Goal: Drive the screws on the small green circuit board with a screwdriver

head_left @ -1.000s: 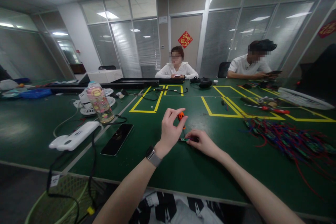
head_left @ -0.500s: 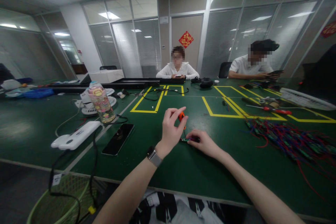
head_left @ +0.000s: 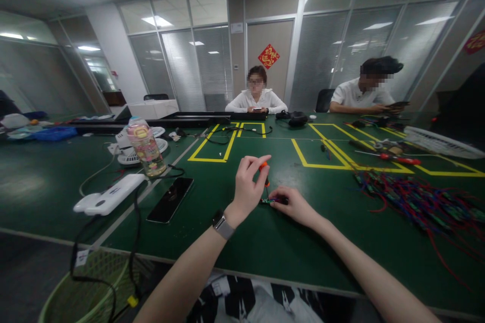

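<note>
My left hand [head_left: 250,181] grips an orange-and-black screwdriver [head_left: 267,181] by its handle, with the thumb and fingers around the upper part. The screwdriver stands nearly upright, its thin shaft pointing down at a small green circuit board [head_left: 267,201]. On the board's right side, my right hand [head_left: 290,204] pinches it against the green table. Dark wires show by the right fingers, mostly hidden by them. Whether the tip sits in a screw is too small to tell.
To the right lies a heap of boards with red and blue wires [head_left: 420,202], a red-handled screwdriver [head_left: 401,159] behind it. On the left are a phone [head_left: 171,200], a white power bank [head_left: 113,196] and a drink bottle [head_left: 147,149]. Two people sit across the table.
The fingers of my left hand have shifted slightly at the top of the screwdriver handle. My right hand and the circuit board keep their place.
</note>
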